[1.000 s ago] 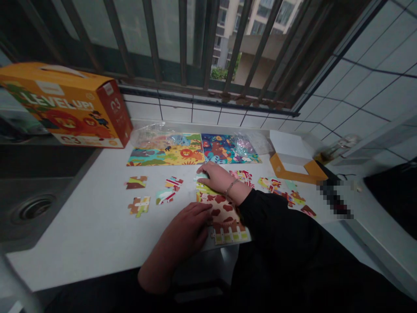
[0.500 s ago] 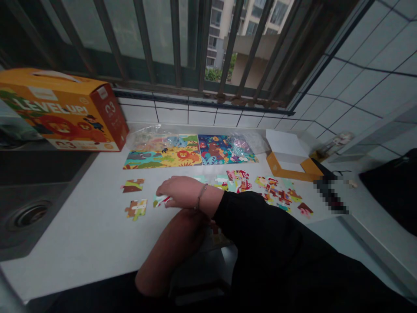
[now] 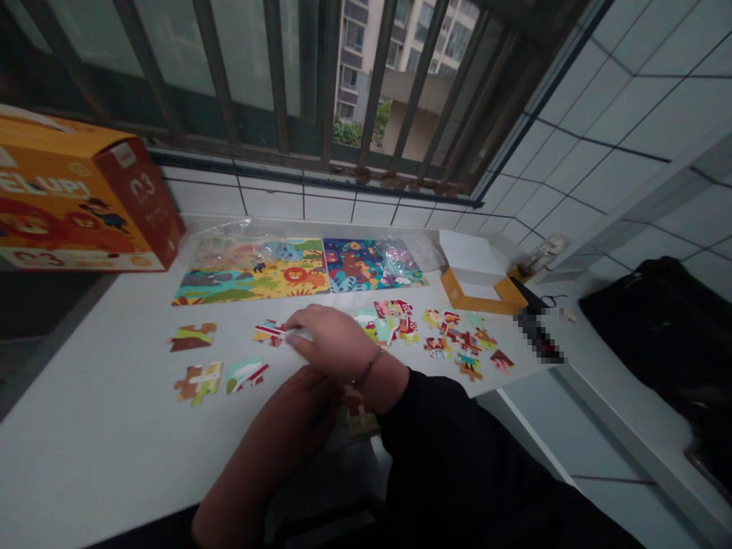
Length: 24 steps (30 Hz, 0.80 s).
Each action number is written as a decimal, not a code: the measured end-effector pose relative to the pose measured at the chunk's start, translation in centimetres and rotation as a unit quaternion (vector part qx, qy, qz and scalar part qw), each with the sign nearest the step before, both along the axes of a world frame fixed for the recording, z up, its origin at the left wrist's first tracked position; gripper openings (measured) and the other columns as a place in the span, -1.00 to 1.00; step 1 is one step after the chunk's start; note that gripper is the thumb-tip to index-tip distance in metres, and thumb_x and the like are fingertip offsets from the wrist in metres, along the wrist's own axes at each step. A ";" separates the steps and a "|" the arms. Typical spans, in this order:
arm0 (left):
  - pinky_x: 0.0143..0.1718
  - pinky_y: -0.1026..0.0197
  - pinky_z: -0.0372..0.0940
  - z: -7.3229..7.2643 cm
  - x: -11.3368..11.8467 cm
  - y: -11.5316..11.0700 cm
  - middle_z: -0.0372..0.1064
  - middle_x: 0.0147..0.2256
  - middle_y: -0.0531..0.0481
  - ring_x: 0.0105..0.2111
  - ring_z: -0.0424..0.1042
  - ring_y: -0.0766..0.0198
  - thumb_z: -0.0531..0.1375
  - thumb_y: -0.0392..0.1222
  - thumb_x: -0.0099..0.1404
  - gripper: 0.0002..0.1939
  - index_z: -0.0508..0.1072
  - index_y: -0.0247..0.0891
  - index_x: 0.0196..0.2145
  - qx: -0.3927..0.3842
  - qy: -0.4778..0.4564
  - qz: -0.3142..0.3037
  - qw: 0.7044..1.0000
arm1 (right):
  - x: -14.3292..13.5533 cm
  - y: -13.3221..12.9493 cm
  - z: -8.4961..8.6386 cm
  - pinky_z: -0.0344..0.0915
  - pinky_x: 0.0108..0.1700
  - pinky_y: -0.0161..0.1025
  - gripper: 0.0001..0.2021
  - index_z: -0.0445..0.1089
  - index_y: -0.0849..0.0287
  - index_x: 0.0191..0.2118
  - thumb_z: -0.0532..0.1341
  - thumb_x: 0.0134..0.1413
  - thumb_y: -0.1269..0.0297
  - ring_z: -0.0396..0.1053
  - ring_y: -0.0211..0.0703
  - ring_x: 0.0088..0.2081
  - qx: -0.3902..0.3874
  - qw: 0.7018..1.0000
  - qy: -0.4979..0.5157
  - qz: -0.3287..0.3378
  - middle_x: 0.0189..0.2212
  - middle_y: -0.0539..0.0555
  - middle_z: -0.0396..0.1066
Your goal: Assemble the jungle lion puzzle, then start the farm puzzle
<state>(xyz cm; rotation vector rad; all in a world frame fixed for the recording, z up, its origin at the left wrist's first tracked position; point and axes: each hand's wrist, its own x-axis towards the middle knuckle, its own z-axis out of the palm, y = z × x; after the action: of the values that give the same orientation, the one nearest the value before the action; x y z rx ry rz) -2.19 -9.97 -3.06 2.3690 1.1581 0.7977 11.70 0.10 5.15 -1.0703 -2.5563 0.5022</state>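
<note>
My right hand (image 3: pixel 332 340) reaches left across my left hand, its fingertips by a red-striped puzzle piece (image 3: pixel 270 332); whether they grip it is hard to tell. Below it, my left hand (image 3: pixel 309 404) has its fingers hidden under my right hand and wrist. A green and red piece (image 3: pixel 247 375) lies on the counter to the left, near a brown and green piece (image 3: pixel 193 337) and a brown and yellow piece (image 3: pixel 198 382). Part of another piece (image 3: pixel 361 419) shows beside my left hand. Right of my hands are joined farm-picture pieces (image 3: pixel 400 321) and a loose pile (image 3: pixel 466 339).
Two picture sheets (image 3: pixel 252 282) lie at the back under clear plastic. An orange box (image 3: pixel 137 202) stands at the left, an opened yellow and white box (image 3: pixel 480 293) at the back right. A pixelated object (image 3: pixel 538 335) and black cloth (image 3: pixel 640 328) are farther right.
The view has shifted to the right. My right hand has moved off the green and red piece, which now lies uncovered, and is beside the red-striped piece.
</note>
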 end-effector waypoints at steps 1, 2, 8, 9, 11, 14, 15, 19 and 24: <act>0.36 -0.20 0.46 0.4 -0.2 -0.1 0.55 0.26 -0.08 0.28 0.52 -0.05 0.15 -0.41 0.41 -0.52 0.53 -0.05 0.18 -0.001 0.002 -0.007 1.000 | 2.0 -0.2 0.2 0.36 0.21 -0.06 -0.80 0.55 0.13 0.11 0.25 0.56 0.21 0.49 0.05 0.10 0.008 0.999 -0.014 -0.051 0.07 0.19 0.59; 0.35 -0.20 0.47 0.7 -0.4 -0.2 0.55 0.26 -0.10 0.28 0.51 -0.04 0.15 -0.41 0.41 -0.55 0.55 -0.07 0.15 -0.002 0.005 -0.014 1.000 | 4.0 -0.4 0.2 0.36 0.21 -0.01 -0.80 0.56 0.14 0.11 0.28 0.53 0.22 0.48 0.10 0.10 0.020 0.993 -0.037 -0.107 0.06 0.22 0.58; 0.31 -0.25 0.48 1.3 -0.6 -0.2 0.56 0.24 -0.15 0.27 0.51 -0.04 0.14 -0.43 0.39 -0.64 0.59 -0.13 0.00 -0.006 0.018 -0.020 1.000 | 13.6 -1.4 -1.6 0.40 0.20 0.06 -0.62 0.55 0.21 0.16 0.47 0.31 0.20 0.50 0.24 0.14 0.000 0.955 -0.143 -0.260 0.09 0.37 0.56; 0.31 -0.25 0.47 1.2 -0.6 -0.2 0.56 0.24 -0.16 0.27 0.51 -0.03 0.13 -0.42 0.39 -0.64 0.58 -0.12 0.01 -0.008 0.014 -0.021 1.000 | 14.5 -1.4 -2.1 0.41 0.21 0.05 -0.59 0.54 0.21 0.17 0.49 0.29 0.20 0.51 0.22 0.15 -0.014 0.958 -0.135 -0.253 0.10 0.35 0.57; 0.31 -0.25 0.47 1.2 -0.5 -0.1 0.57 0.24 -0.15 0.28 0.50 -0.02 0.12 -0.42 0.41 -0.64 0.59 -0.12 0.02 -0.008 0.007 -0.025 1.000 | 15.7 -1.3 -2.8 0.41 0.23 0.02 -0.53 0.53 0.19 0.21 0.52 0.25 0.22 0.52 0.16 0.17 -0.034 0.964 -0.102 -0.242 0.14 0.31 0.58; 0.31 -0.23 0.47 1.3 -0.4 -0.1 0.57 0.23 -0.13 0.27 0.51 0.00 0.12 -0.41 0.42 -0.64 0.59 -0.11 0.01 -0.004 0.001 -0.020 1.000 | 16.8 -0.9 -3.3 0.41 0.20 -0.04 -0.34 0.50 0.19 0.30 0.61 0.12 0.24 0.54 0.10 0.16 -0.055 0.965 -0.060 -0.250 0.19 0.30 0.57; 0.30 -0.22 0.48 1.4 -0.5 -0.1 0.58 0.23 -0.13 0.26 0.52 0.00 0.12 -0.40 0.43 -0.65 0.60 -0.11 0.00 -0.004 0.000 -0.018 1.000 | 17.1 -0.7 -3.4 0.42 0.16 -0.08 -0.31 0.50 0.19 0.31 0.62 0.08 0.24 0.55 0.08 0.11 -0.065 0.964 -0.053 -0.253 0.17 0.28 0.58; 0.27 -0.19 0.51 1.8 -0.5 0.0 0.59 0.23 -0.13 0.24 0.54 -0.01 0.13 -0.40 0.42 -0.66 0.62 -0.11 -0.03 -0.010 0.008 -0.013 1.000 | 18.4 -0.3 -3.2 0.33 -0.12 -0.20 -0.70 0.61 0.14 0.07 0.48 0.27 0.23 0.52 -0.10 -0.19 -0.103 0.956 -0.016 -0.273 -0.17 0.07 0.63; 0.24 -0.18 0.54 1.7 -0.7 0.2 0.61 0.22 -0.14 0.22 0.57 -0.04 0.13 -0.36 0.41 -0.68 0.64 -0.12 -0.05 0.007 0.021 -0.012 1.000 | 19.9 -1.4 -3.3 0.15 -0.30 -0.26 -0.75 0.52 0.13 -0.29 0.23 0.45 0.17 0.34 -0.20 -0.38 -0.144 0.935 0.079 -0.313 -0.45 -0.07 0.44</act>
<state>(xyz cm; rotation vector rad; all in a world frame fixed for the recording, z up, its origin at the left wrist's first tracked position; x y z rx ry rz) -2.89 -9.77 -1.32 2.4186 1.1412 0.7535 31.60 -1.33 1.89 -1.7684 -1.8833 0.7539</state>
